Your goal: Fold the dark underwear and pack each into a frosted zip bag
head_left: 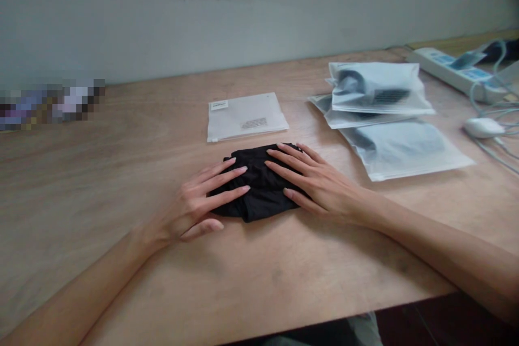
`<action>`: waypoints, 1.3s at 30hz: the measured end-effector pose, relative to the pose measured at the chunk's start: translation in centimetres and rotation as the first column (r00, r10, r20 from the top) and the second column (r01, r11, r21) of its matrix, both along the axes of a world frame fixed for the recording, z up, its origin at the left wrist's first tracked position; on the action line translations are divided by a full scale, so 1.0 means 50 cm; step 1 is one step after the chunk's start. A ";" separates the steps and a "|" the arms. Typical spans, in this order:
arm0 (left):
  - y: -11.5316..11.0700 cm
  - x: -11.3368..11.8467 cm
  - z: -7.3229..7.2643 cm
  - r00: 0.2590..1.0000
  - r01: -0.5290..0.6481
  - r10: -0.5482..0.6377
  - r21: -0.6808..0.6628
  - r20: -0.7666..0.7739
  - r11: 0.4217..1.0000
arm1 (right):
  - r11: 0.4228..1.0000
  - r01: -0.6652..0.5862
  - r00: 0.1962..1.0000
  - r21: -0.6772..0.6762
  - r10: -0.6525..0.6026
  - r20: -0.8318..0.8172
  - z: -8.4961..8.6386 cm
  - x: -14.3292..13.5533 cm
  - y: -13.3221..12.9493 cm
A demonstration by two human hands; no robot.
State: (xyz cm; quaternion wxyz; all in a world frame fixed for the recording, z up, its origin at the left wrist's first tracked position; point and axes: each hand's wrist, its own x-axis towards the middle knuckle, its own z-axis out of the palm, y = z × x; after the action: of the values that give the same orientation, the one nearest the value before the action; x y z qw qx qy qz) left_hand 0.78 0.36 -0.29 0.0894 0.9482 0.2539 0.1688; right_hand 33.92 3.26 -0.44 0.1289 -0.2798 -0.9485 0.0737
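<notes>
A folded black cloth garment (263,200) lies on the wooden table, its exact kind hidden by the folds. My left hand (203,200) rests on its left side, fingers stretched out and spread, the thumb on the near side. On the right side of the cloth lies my right hand (312,181), flat with its fingers apart. Neither hand grips the fabric. Just beyond the cloth, a flat white zip bag (247,116) with a small label and printed text lies on the table.
Several filled frosted zip bags (405,146) are piled at the right, dark items showing through. Behind them lie a white power strip (458,73) and a white charger (484,127) with loose cables. A pixelated item (73,102) sits at the far left. The wall (182,16) bounds the table's back.
</notes>
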 end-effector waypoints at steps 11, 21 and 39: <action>-0.011 0.001 0.001 0.998 -0.054 0.055 0.112 -0.010 0.992 | 0.937 0.341 0.938 0.075 -0.334 -0.092 0.005 -0.006 -0.008; -0.034 0.028 0.010 0.987 -0.121 0.089 0.263 0.130 0.957 | 0.912 0.405 0.900 -0.067 -0.411 -0.149 0.003 -0.015 -0.013; -0.026 0.029 0.019 0.999 0.012 -0.022 0.239 0.042 0.971 | 0.992 -0.057 0.825 0.112 0.110 -0.554 -0.003 -0.026 -0.066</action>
State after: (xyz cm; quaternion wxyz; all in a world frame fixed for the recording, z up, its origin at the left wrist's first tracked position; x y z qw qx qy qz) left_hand 2.25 -0.95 0.64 -0.0180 0.9502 0.2216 0.2185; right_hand 32.63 -0.02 -0.58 0.4096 -0.1980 -0.8831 0.1149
